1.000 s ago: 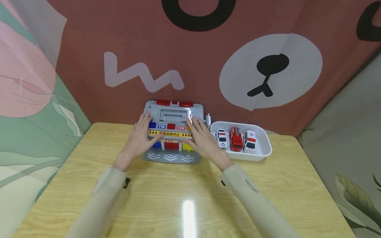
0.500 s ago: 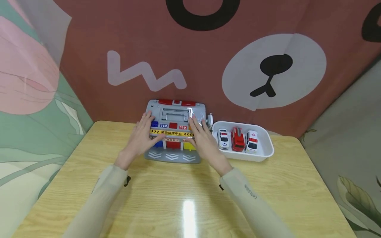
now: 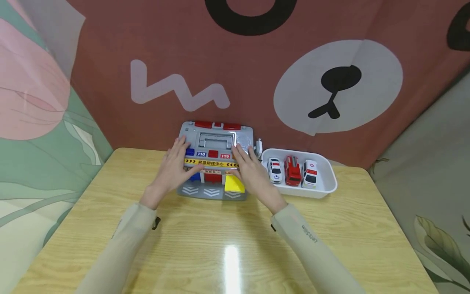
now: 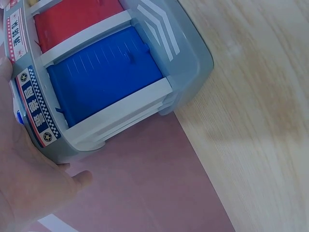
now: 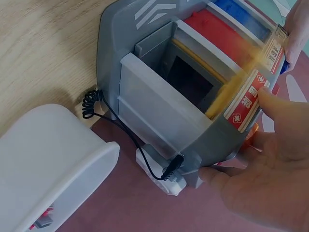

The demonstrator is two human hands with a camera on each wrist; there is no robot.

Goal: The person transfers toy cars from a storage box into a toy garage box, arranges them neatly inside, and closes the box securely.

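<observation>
A grey toy emergency station stands against the back wall, with a blue door, a red door and a yellow door along its front. The yellow door is swung outward, blurred in the right wrist view, and shows the dark bay behind it. My left hand rests on the station's left end, fingers extended over the roof and thumb at the front edge. My right hand lies likewise on the right end, thumb on the red-and-white sign; its fingers partly hide the orange button.
A white tray stands right of the station, holding a white police car, a red fire engine and a white ambulance. A grey-white handset with a coiled black cord hangs on the station's right side.
The yellow door has swung outward from its closed position. Both hands keep their places on the station, and the cars in the tray have not moved.
</observation>
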